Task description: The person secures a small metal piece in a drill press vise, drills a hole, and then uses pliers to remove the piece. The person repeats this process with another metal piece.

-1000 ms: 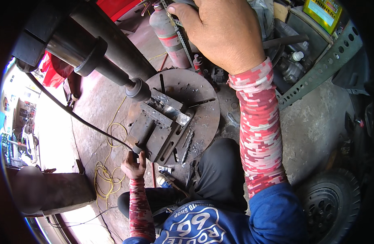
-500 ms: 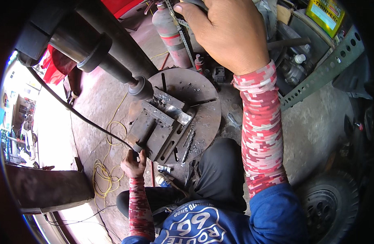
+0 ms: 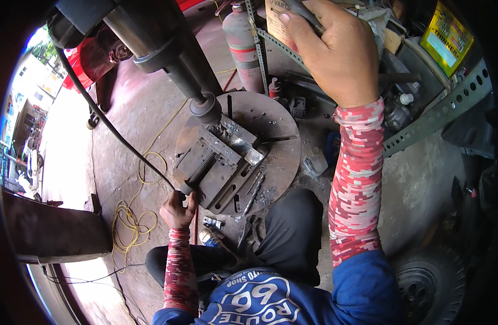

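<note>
My left hand is closed at the screw end of a metal machine vise, its fingers around the handle end there. The vise is on a round steel drill-press table scattered with metal shavings. Above the vise jaws hangs the dark drill chuck; shavings and the chuck obscure what is beneath it. My right hand, raised at the upper right, is wrapped around a dark rod-like handle, whose far end is out of view. A drill bit lies beside the vise on the table.
A black cable hangs from the press head toward my left hand. Tangled yellow cord lies on the floor. Behind the table stand a worn cylinder and a perforated metal rack. A tyre is at the lower right.
The view has shifted, so the press and table appear farther right. My right hand appears lower and farther right, with more of its handle showing. My left hand stays at the vise.
</note>
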`<action>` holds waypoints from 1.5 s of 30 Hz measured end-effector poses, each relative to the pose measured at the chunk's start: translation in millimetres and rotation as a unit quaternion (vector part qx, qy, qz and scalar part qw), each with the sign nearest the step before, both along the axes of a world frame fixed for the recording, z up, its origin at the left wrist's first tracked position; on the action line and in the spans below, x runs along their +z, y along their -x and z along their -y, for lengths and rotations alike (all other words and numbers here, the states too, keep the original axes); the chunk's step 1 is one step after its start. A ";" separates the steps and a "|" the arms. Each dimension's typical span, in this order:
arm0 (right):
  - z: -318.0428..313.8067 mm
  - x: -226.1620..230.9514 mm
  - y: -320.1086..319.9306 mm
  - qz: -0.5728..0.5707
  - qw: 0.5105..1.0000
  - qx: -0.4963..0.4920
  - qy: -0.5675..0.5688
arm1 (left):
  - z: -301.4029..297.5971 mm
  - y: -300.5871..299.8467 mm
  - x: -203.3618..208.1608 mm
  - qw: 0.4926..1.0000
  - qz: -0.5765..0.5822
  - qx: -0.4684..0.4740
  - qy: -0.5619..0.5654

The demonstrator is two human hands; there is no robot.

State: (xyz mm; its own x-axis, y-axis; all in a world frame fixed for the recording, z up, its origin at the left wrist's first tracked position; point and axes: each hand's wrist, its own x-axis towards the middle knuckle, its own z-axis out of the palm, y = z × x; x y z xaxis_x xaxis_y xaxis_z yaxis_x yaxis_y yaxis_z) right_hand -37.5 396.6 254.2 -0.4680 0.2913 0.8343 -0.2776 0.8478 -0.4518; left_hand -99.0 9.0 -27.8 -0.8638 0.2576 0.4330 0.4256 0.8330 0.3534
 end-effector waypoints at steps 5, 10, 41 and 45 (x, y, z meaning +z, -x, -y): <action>1.2 4.3 -3.5 0.018 0.998 0.026 0.048 | -2.3 -0.6 3.0 0.999 -0.029 -0.018 -0.009; -8.7 -7.3 8.9 0.032 0.996 -0.044 -0.071 | -0.7 -1.5 3.0 1.000 -0.024 -0.011 -0.012; -14.4 -7.1 6.2 0.052 0.993 -0.079 -0.070 | -1.1 -5.8 13.0 1.000 -0.009 0.000 -0.025; -14.8 -5.7 8.3 0.071 0.984 -0.126 -0.102 | -0.5 -5.4 10.9 1.000 -0.001 0.004 -0.024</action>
State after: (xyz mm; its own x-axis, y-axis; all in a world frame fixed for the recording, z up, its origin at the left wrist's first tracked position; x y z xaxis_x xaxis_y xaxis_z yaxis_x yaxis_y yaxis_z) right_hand -45.8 411.4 248.4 -0.5182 0.2456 0.8192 0.0061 0.9589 -0.2837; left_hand -93.7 9.5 -16.9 -0.8645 0.2299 0.4470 0.4205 0.8180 0.3925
